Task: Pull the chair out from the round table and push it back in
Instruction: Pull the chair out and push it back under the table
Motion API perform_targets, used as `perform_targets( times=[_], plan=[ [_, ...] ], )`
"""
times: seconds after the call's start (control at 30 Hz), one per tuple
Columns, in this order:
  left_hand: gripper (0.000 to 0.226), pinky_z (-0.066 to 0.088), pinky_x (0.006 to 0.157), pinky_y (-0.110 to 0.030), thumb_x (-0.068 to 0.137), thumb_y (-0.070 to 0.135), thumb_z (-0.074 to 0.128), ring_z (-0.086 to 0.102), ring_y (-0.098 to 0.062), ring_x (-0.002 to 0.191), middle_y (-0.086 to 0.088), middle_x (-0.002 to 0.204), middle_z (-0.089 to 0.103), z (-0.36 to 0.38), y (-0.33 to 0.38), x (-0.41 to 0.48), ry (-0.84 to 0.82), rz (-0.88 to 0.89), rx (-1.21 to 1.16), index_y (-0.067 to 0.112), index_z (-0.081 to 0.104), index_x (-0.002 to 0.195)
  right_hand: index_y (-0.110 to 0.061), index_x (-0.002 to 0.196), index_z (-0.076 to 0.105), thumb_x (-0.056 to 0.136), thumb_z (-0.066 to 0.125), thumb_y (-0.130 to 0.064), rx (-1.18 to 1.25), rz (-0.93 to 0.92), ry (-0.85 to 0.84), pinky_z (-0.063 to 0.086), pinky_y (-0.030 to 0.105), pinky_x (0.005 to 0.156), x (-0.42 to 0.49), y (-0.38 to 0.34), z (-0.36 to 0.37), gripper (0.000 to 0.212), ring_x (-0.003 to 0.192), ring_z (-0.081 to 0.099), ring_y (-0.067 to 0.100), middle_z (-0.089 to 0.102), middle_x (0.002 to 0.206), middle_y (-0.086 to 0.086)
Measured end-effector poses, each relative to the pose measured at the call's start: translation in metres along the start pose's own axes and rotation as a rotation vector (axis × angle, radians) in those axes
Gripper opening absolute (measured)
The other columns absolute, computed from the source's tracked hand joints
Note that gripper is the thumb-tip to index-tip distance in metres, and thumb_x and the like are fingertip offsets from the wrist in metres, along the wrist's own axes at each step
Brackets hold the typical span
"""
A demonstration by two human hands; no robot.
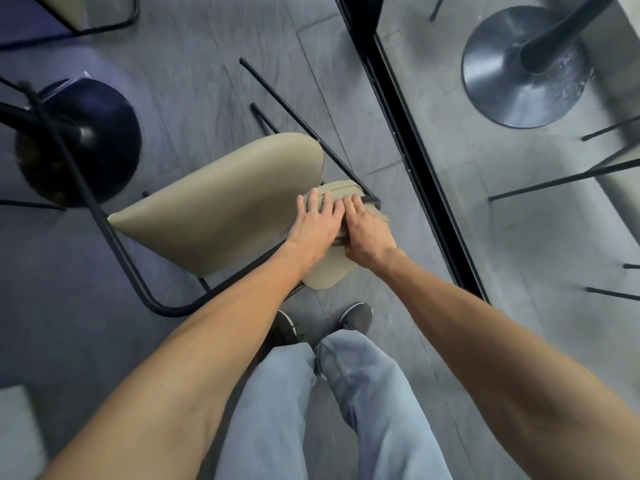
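A chair [221, 206] with a beige padded seat and thin black metal legs stands on the grey floor in front of me, seen from above. Its beige backrest [332, 271] is nearest to me. My left hand [313, 226] lies over the top of the backrest, fingers spread and curled on it. My right hand [367, 233] grips the same top edge right beside it. The round table's black pedestal base [79, 143] sits at the left, just beyond the seat's far corner; its top is out of view.
A black-framed glass wall [408, 150] runs diagonally at the right, close to the chair; behind it are a grey round table base [519, 71] and thin chair legs. Another beige chair [69, 12] is at the top left. My feet [356, 317] stand directly behind the chair.
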State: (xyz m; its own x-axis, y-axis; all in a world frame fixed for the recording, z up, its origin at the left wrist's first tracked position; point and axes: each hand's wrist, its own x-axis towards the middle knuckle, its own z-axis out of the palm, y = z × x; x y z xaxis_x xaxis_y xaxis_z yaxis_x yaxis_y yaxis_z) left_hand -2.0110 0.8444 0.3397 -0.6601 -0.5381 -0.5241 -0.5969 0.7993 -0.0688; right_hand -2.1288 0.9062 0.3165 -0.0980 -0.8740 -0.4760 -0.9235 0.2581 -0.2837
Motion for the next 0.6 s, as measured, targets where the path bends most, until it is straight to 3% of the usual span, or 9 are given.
perform_targets(
  times=[0.13, 0.27, 0.43, 0.6],
  plan=[
    [0.098, 0.026, 0.115, -0.061, 0.081, 0.019, 0.076, 0.02, -0.05, 0.145, -0.023, 0.157, 0.024, -0.03, -0.015, -0.016, -0.056, 0.052, 0.016, 0.005, 0.014, 0.155, -0.007, 0.132, 0.039, 0.07, 0.072, -0.017, -0.05, -0.023, -0.02, 0.055, 0.04, 0.07, -0.013, -0.016, -0.04, 0.071, 0.096, 0.064, 0.03, 0.046, 0.13, 0.011],
    [0.091, 0.034, 0.11, -0.055, 0.08, 0.019, 0.075, 0.028, -0.044, 0.142, -0.014, 0.149, 0.033, -0.063, -0.033, -0.037, -0.039, 0.089, -0.015, 0.007, 0.02, 0.151, -0.01, 0.125, 0.043, 0.075, 0.07, -0.02, -0.091, -0.003, -0.044, 0.048, 0.037, 0.067, -0.026, -0.039, -0.085, 0.058, 0.093, 0.066, 0.03, 0.053, 0.123, 0.009],
    [0.068, 0.045, 0.097, -0.049, 0.079, 0.012, 0.069, 0.044, -0.033, 0.124, -0.008, 0.134, 0.049, -0.114, -0.059, -0.058, -0.073, 0.159, -0.182, 0.011, 0.036, 0.138, -0.012, 0.121, 0.053, 0.077, 0.064, -0.024, -0.179, -0.04, -0.07, 0.052, 0.035, 0.083, -0.046, -0.066, -0.152, 0.047, 0.102, 0.066, 0.026, 0.064, 0.114, 0.005],
    [0.061, 0.049, 0.083, -0.04, 0.074, 0.01, 0.065, 0.058, -0.028, 0.1, -0.004, 0.112, 0.057, -0.16, -0.091, -0.065, -0.066, 0.154, -0.478, 0.022, 0.044, 0.13, -0.015, 0.109, 0.061, 0.079, 0.06, -0.027, -0.337, -0.109, -0.14, 0.05, 0.031, 0.075, -0.043, -0.09, -0.224, 0.032, 0.088, 0.065, 0.025, 0.061, 0.091, 0.001]
  ],
)
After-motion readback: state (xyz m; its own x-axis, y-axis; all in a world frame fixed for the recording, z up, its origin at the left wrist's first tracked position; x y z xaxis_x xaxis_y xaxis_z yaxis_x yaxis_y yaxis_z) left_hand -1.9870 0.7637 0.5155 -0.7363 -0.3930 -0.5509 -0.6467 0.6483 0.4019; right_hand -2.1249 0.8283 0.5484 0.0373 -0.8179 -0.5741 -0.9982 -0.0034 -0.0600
